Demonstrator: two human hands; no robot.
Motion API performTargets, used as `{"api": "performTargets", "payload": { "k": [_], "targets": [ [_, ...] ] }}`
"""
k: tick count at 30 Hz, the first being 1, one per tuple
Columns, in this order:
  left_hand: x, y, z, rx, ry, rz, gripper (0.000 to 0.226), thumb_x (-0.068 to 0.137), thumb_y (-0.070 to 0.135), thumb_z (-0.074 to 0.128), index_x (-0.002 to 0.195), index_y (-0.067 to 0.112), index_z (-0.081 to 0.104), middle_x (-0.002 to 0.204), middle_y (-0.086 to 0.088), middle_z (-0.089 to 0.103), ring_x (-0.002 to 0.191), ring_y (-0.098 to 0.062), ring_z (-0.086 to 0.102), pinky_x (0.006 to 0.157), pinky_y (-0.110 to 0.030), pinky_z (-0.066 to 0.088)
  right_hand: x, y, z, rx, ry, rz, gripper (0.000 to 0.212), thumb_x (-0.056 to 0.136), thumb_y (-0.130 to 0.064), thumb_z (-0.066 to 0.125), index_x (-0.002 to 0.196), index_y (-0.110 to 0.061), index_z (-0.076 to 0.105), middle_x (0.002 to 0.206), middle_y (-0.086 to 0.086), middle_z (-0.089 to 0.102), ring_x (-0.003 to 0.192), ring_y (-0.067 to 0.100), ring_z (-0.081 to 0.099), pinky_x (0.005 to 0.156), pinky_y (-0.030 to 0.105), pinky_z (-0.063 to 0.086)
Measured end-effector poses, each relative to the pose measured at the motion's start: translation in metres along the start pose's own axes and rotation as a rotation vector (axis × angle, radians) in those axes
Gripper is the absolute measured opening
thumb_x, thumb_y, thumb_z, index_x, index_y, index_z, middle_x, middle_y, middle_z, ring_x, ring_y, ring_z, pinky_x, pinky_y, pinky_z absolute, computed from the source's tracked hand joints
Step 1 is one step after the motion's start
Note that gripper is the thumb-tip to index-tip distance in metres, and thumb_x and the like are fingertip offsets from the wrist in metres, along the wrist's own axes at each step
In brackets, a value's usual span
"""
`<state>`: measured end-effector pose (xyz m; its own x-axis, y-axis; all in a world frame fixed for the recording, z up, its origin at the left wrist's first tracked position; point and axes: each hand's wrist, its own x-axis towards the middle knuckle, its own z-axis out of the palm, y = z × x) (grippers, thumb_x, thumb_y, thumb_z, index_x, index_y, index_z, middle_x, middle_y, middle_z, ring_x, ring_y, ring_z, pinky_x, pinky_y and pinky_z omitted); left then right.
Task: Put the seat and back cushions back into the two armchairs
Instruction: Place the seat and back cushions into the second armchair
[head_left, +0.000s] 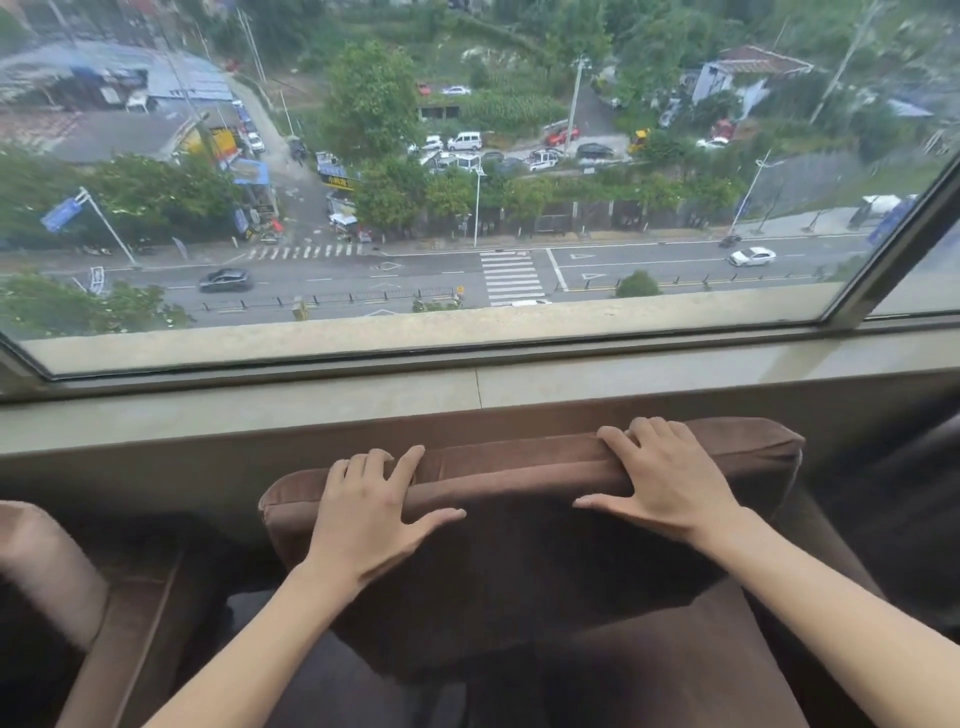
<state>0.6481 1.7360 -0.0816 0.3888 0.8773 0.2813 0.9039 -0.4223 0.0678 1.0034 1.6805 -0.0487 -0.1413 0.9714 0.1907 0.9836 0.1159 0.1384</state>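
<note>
Below the sill (311, 410), left hand (363, 514) and right hand (670, 480) grip one cushion (519, 551) (brown).

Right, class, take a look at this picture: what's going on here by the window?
A person is handling a brown cushion that stands upright on a brown sofa, just in front of the window sill. The left hand and the right hand both hold its top edge, with fingers curled over the top and thumbs on the near face. Through the window, a street with cars lies far below.
</note>
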Motion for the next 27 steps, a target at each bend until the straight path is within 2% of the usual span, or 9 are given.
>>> {"api": "performTargets", "payload": {
  "k": [6, 12, 18, 27],
  "targets": [
    [-0.06, 0.076, -0.044, 0.161, 0.04, 0.033, 0.093, 0.083, 0.092, 0.027, 0.123, 0.017, 0.065, 0.094, -0.01, 0.062, 0.086, -0.032, 0.059, 0.08, -0.045, 0.049, -0.083, 0.03, -0.001, -0.001, 0.222, -0.062, 0.093, 0.085, -0.092, 0.03, 0.107, -0.011, 0.069, 0.078, 0.009, 0.057, 0.072, 0.033, 0.057, 0.069, 0.044, 0.048],
    [-0.107, 0.121, -0.112, 0.223, 0.17, 0.095, 0.085, 0.08, 0.092, 0.037, 0.11, 0.018, 0.066, 0.082, -0.009, 0.058, 0.077, -0.033, 0.057, 0.071, -0.045, 0.046, -0.149, 0.05, -0.058, 0.052, 0.38, -0.134, 0.084, 0.085, -0.091, 0.036, 0.103, -0.016, 0.069, 0.076, 0.008, 0.058, 0.072, 0.033, 0.058, 0.069, 0.043, 0.047],
    [-0.14, 0.158, -0.136, 0.136, 0.123, 0.133, 0.086, 0.078, 0.096, 0.031, 0.1, 0.022, 0.07, 0.075, -0.005, 0.058, 0.072, -0.03, 0.061, 0.067, -0.042, 0.052, -0.212, 0.059, -0.092, 0.038, 0.361, -0.105, 0.083, 0.084, -0.092, 0.035, 0.096, -0.019, 0.073, 0.069, 0.005, 0.059, 0.066, 0.031, 0.061, 0.066, 0.039, 0.05],
    [-0.155, 0.219, -0.117, -0.032, 0.097, 0.281, 0.091, 0.078, 0.098, 0.024, 0.104, 0.025, 0.072, 0.079, -0.004, 0.064, 0.076, -0.029, 0.065, 0.066, -0.04, 0.052, -0.309, 0.09, -0.122, -0.078, 0.304, -0.008, 0.084, 0.084, -0.092, 0.032, 0.094, -0.02, 0.073, 0.068, 0.003, 0.063, 0.064, 0.029, 0.065, 0.064, 0.039, 0.055]
  ]
}}
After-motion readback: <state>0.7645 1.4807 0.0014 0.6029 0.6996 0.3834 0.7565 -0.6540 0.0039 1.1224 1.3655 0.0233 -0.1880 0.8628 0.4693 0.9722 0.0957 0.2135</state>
